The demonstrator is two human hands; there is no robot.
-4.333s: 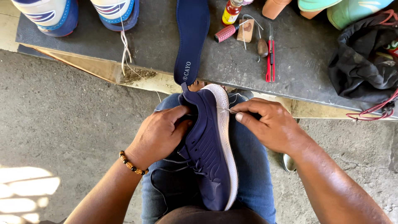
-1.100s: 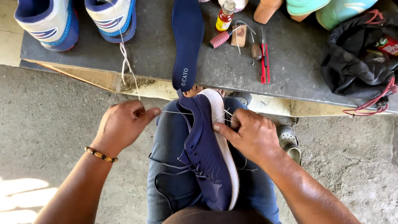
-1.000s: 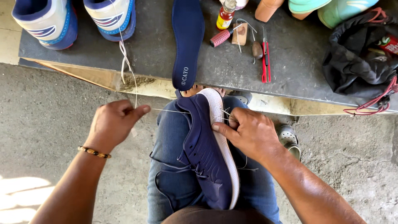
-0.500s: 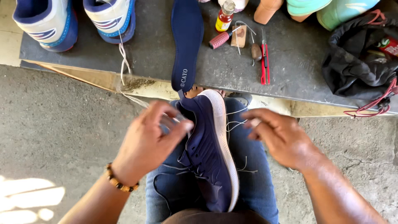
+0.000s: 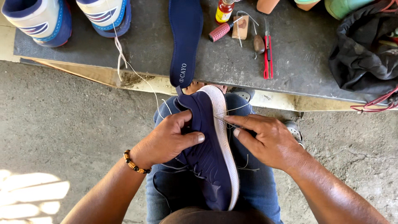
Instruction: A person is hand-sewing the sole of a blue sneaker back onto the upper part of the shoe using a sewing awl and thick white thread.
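Navy shoe (image 5: 209, 153) gripped again by left hand (image 5: 168, 139), right hand (image 5: 269, 139) back pinching needle.

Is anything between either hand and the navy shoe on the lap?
Nothing visible. The left hand grips the navy shoe directly on its upper, and the right hand presses a thin needle-like tool against the white sole edge. Loose thread trails aside, not blocking.

Bare forearms, a brown-and-black beaded bracelet (image 5: 133, 164) on the left wrist, and blue jeans (image 5: 257, 186).
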